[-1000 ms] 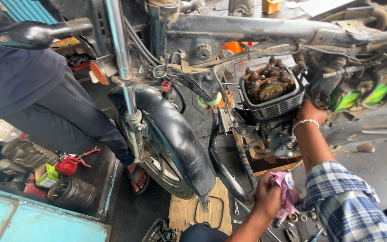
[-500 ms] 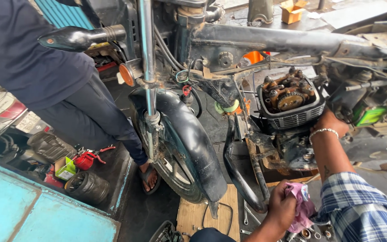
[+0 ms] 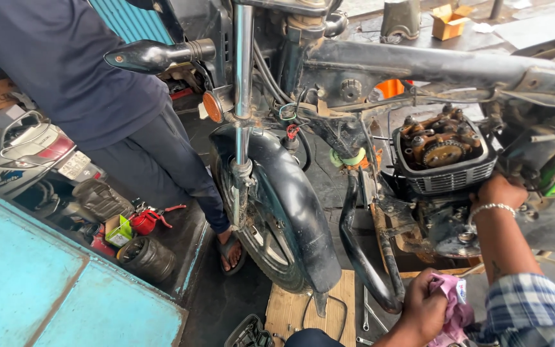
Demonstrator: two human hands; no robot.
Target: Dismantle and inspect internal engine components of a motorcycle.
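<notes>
While the left hand [image 3: 422,308] at the bottom right of the frame grips a pink rag [image 3: 452,307], the right hand [image 3: 499,191] at mid right curls closed against the finned engine [image 3: 448,160] of the stripped motorcycle.

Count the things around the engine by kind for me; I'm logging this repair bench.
Hands at work: 2, left hand, right hand
Pink rag: 1
Bracelet: 1
Open engine head: 1
Front wheel: 1
Total: 6
</notes>
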